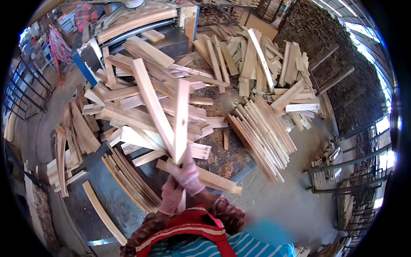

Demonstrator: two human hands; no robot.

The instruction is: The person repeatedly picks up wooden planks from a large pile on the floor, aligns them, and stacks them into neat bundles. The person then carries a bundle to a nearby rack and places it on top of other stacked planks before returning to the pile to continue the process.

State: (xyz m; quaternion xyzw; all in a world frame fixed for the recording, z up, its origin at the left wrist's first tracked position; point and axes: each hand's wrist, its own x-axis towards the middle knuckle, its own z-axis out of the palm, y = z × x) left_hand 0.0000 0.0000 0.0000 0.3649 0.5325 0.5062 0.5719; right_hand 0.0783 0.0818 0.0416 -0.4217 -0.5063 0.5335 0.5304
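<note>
In the head view, a board (181, 120) is gripped in the curled fingers of the right hand (189, 174), extending forward from them. The left hand (172, 196) is seen just below them; how far it is closed cannot be told. Planks (124, 116) are heaped beyond the fingers.

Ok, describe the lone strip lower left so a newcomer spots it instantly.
Find the dark tabletop left of the gloved left hand. Toward its left side lies one pale wooden strip. It lies alone, unlike the bunched strips to its right.
</note>
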